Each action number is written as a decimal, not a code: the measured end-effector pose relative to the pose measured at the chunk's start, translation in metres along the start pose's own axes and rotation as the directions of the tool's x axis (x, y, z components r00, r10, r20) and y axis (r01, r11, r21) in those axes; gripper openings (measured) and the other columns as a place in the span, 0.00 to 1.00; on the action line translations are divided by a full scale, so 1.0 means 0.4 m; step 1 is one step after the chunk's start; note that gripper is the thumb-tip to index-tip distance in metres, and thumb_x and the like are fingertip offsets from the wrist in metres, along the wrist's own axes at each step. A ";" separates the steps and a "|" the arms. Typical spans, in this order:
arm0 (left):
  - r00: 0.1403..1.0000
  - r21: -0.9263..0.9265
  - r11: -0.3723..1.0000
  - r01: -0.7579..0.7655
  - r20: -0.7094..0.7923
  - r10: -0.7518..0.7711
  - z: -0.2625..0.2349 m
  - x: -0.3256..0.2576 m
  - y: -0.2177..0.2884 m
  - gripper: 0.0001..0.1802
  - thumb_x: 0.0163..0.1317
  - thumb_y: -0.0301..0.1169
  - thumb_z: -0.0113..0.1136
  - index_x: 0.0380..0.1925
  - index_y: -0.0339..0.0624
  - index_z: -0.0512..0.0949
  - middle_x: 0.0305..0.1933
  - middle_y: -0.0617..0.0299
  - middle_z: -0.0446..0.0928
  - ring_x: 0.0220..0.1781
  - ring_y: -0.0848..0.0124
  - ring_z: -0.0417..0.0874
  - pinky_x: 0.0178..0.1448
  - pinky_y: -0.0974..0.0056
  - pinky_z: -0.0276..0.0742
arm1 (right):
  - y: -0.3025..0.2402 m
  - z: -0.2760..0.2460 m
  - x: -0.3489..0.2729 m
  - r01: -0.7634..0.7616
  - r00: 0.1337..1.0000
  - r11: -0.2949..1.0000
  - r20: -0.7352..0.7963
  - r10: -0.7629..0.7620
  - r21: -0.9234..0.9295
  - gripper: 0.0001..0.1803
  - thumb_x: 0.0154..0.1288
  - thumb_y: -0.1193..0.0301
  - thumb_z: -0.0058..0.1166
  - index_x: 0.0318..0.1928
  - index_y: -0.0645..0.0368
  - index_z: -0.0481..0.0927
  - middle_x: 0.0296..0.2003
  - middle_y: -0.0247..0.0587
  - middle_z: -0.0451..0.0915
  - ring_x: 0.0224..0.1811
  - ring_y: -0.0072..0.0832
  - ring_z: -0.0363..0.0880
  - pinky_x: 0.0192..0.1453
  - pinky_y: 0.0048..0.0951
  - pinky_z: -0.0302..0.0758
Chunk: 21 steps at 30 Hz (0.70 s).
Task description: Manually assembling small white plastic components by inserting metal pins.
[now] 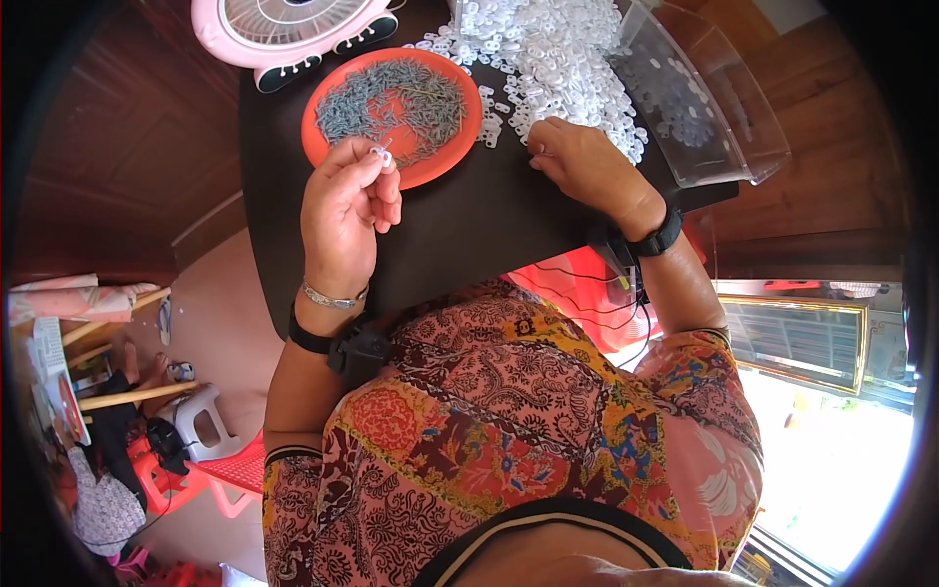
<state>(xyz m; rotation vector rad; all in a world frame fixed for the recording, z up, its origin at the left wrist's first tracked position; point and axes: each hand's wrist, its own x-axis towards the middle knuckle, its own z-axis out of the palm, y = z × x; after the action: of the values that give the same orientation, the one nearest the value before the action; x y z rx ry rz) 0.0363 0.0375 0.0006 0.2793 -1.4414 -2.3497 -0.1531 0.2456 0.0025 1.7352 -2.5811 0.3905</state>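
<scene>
Dark tabletop (469,225) carries all items. Left hand (342,215), nearest, fingers pinched on a small white ring (382,155) just before the orange plate (391,112) of grey pins. Right hand (587,166), right of the plate, fingers curled into the white ring pile (558,59). Pink fan (289,29) beyond the plate.

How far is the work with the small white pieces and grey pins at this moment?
Finished pieces cannot be told apart here. In hand: the left hand pinches one small white piece at its fingertips, while the right hand reaches into the white pile. Left: a big pile of white pieces and many grey pins on the orange plate.
</scene>
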 end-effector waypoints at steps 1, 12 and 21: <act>1.000 0.012 1.000 0.004 -0.009 -0.004 -0.001 0.000 0.000 0.09 0.64 0.32 0.45 0.29 0.41 0.71 0.21 0.66 0.69 0.19 0.78 0.68 0.21 0.75 0.57 | -0.002 0.001 0.001 0.032 0.999 0.995 -0.009 -0.032 0.090 0.07 0.55 0.73 0.57 0.34 0.58 0.75 0.31 0.41 0.76 0.35 0.38 0.78 0.39 0.36 0.74; 0.999 0.000 1.000 -0.008 0.052 0.008 0.006 -0.005 -0.014 0.10 0.64 0.34 0.47 0.31 0.40 0.72 0.26 0.59 0.76 0.22 0.74 0.75 0.25 0.74 0.66 | -0.134 -0.013 0.117 -0.190 0.981 0.121 0.192 0.001 0.974 0.12 0.62 0.77 0.56 0.46 0.62 0.75 0.37 0.34 0.79 0.39 0.19 0.79 0.45 0.20 0.77; 0.996 -0.046 0.999 -0.006 0.093 0.011 0.003 -0.003 -0.016 0.10 0.64 0.35 0.48 0.31 0.39 0.72 0.27 0.58 0.77 0.25 0.73 0.77 0.28 0.74 0.68 | -0.184 0.003 0.124 -0.123 0.991 0.092 0.127 -0.040 0.988 0.11 0.62 0.78 0.56 0.46 0.63 0.77 0.36 0.36 0.81 0.38 0.20 0.80 0.43 0.20 0.78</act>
<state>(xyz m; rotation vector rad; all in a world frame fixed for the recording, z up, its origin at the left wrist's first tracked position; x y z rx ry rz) 0.0355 0.0416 -0.0047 0.1527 -1.4257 -2.4142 -0.1051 0.1739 0.0234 1.7478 -2.3859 2.7162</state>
